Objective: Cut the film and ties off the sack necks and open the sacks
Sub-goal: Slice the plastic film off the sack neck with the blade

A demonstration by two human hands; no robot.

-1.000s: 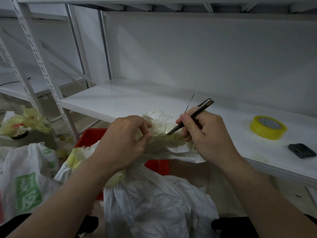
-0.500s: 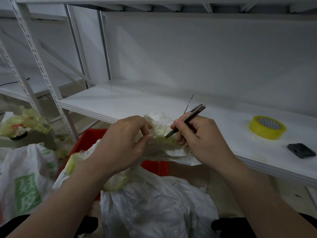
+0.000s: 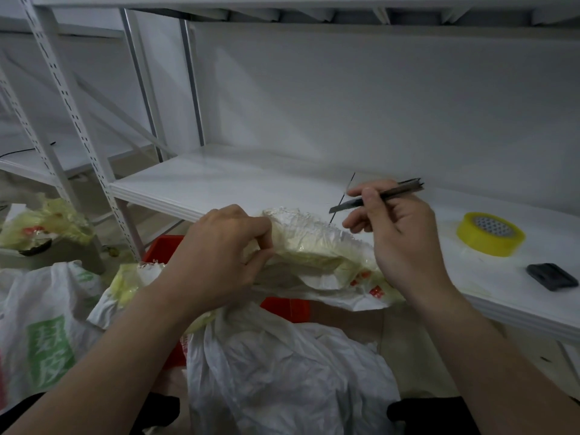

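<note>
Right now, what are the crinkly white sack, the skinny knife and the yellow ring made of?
The sack looks like thin plastic: white, faintly glossy, sharply crinkled. The knife in the right hand looks like metal: dark, slim, with a grey gleam on the blade. The yellow ring is probably plastic tape: smooth, shiny, wound in a roll.

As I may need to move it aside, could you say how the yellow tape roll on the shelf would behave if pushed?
The yellow tape roll lies flat on the shelf, so it would probably slide, not roll. Its hollow ring looks stiff and likely light.
</note>
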